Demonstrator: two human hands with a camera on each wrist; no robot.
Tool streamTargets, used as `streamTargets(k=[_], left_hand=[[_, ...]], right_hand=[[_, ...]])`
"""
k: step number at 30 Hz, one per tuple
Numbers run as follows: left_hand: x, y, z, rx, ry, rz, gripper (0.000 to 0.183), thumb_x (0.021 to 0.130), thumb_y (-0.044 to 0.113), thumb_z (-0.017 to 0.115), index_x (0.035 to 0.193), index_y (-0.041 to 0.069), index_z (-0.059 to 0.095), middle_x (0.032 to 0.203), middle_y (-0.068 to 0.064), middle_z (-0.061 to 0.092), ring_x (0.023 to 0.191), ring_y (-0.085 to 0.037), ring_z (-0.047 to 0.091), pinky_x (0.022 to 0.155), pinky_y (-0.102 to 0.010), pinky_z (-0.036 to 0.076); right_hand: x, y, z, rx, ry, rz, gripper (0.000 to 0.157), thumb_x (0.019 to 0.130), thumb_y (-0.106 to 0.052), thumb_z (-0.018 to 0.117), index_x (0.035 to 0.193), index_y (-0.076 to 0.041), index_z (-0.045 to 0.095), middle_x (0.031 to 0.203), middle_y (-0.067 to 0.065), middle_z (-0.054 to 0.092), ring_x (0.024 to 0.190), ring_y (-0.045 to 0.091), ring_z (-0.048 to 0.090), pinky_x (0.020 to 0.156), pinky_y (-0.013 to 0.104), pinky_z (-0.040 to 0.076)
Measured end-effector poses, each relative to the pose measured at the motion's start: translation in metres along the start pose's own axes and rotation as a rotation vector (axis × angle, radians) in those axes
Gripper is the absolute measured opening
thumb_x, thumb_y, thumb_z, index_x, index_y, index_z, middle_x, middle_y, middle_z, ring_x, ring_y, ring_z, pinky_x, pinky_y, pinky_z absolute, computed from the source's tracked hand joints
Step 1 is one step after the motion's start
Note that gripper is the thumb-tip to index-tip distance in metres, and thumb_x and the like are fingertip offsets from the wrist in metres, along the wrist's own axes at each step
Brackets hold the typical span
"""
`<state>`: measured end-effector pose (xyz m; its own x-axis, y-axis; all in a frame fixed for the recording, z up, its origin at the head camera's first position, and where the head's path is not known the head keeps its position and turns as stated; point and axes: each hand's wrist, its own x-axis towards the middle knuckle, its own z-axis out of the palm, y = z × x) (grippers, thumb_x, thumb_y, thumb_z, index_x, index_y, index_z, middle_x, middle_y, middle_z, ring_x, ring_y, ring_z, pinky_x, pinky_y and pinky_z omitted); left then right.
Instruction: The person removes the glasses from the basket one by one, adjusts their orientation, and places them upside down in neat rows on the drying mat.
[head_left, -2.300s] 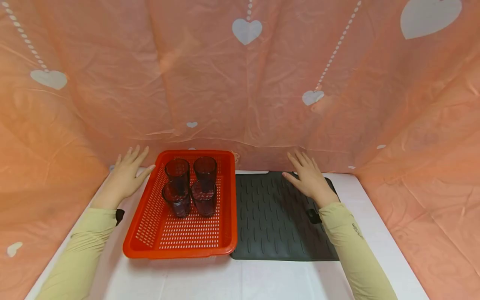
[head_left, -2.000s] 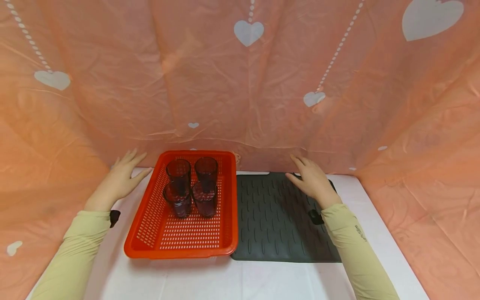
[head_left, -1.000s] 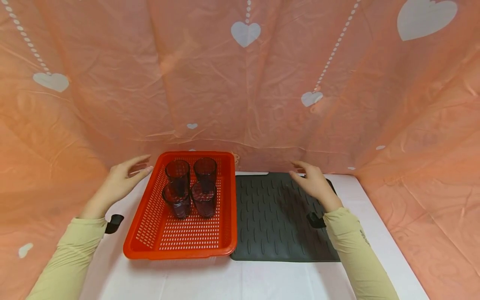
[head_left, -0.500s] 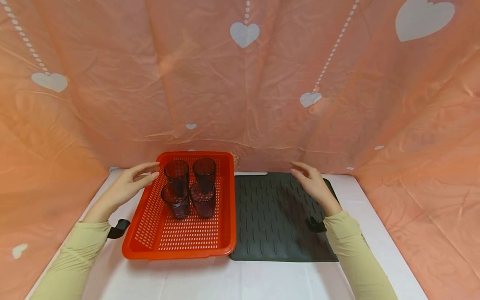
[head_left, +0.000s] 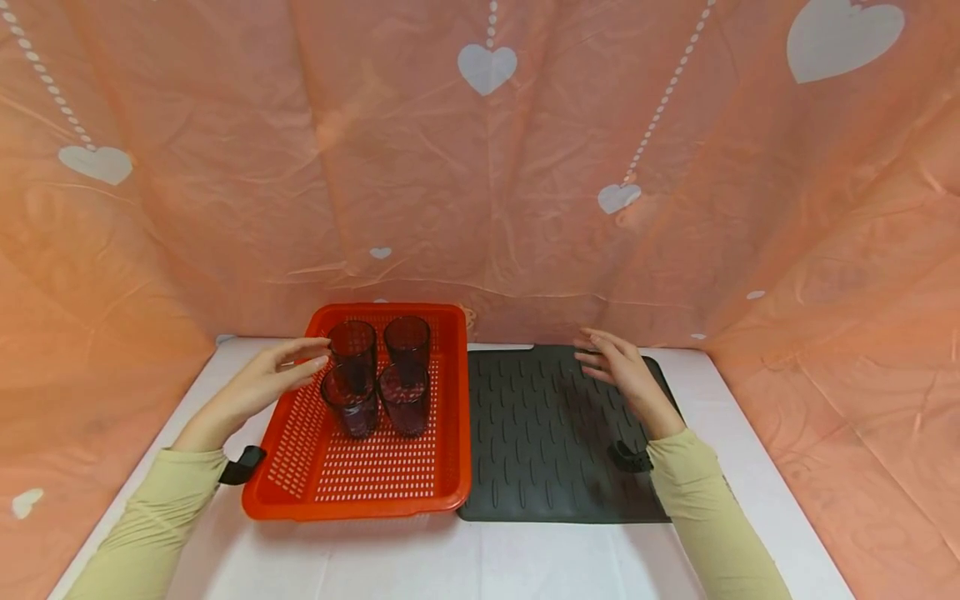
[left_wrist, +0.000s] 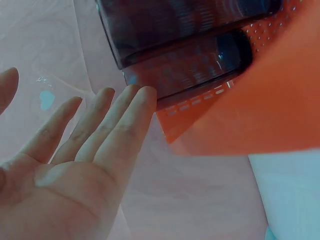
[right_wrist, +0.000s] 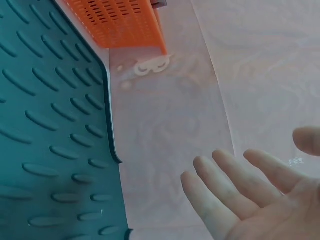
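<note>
Several dark purple drinking glasses stand grouped in an orange perforated plastic basket [head_left: 360, 507]. My left hand [head_left: 262, 382] hovers over the basket's left side, its fingertips close to the back left glass [head_left: 352, 346]; contact cannot be told. Those fingers are extended and grip nothing, as the left wrist view of the hand [left_wrist: 85, 155] confirms. Nearest to it at the front is another glass [head_left: 351, 408]. My right hand [head_left: 622, 367] hangs above the dark ribbed mat [head_left: 517, 442], fingers loosely extended and holding nothing. In the right wrist view that hand [right_wrist: 250, 195] appears beyond the mat's edge.
The basket stands directly left of the mat on a white tabletop [head_left: 390, 562]. An orange-pink sheet with white hearts [head_left: 420, 183] rises behind the table and along both sides, close behind the basket and mat.
My left hand first drew back slightly at the basket's left, then moved right over its rim toward the glasses. My right hand's spread fingers came closer together; basket, glasses and mat stayed put.
</note>
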<state>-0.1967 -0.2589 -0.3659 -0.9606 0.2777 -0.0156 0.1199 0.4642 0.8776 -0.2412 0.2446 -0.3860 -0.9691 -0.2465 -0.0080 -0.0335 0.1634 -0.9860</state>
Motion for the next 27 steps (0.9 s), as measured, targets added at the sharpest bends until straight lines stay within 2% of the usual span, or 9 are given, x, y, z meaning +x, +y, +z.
streamTargets(k=[7,16,22,27], left_hand=[[0.000,-0.002,0.004,0.016,-0.031,0.002,0.059,0.099,0.034,0.054,0.144,0.001,0.036,0.140,-0.024,0.044,0.120,-0.037,0.051,0.097,-0.046,0.045],[0.001,0.000,0.007,0.061,-0.053,-0.027,0.062,0.098,0.037,0.054,0.145,0.003,0.035,0.143,-0.023,0.041,0.123,-0.038,0.047,0.097,-0.051,0.043],[0.000,0.003,0.009,0.091,-0.063,-0.035,0.065,0.097,0.040,0.055,0.145,0.000,0.035,0.145,-0.024,0.037,0.125,-0.040,0.044,0.097,-0.052,0.043],[0.001,0.004,0.012,0.127,-0.081,-0.037,0.072,0.092,0.040,0.063,0.145,0.001,0.034,0.145,-0.025,0.035,0.127,-0.046,0.039,0.097,-0.057,0.040]], right_hand=[[-0.001,0.001,0.003,0.043,-0.072,0.039,0.059,0.104,-0.041,0.037,0.150,-0.005,0.027,0.146,0.022,0.037,0.129,0.035,0.043,0.104,0.048,0.038],[-0.004,0.004,0.007,0.070,-0.086,0.035,0.058,0.104,-0.039,0.037,0.148,-0.002,0.028,0.145,0.023,0.038,0.129,0.038,0.041,0.103,0.047,0.039],[-0.004,0.006,0.009,0.081,-0.100,0.027,0.058,0.105,-0.038,0.036,0.148,0.000,0.027,0.145,0.026,0.036,0.129,0.038,0.042,0.103,0.049,0.038],[-0.003,0.007,0.009,0.076,-0.102,0.023,0.058,0.105,-0.038,0.035,0.147,0.000,0.028,0.144,0.025,0.038,0.130,0.042,0.038,0.103,0.050,0.037]])
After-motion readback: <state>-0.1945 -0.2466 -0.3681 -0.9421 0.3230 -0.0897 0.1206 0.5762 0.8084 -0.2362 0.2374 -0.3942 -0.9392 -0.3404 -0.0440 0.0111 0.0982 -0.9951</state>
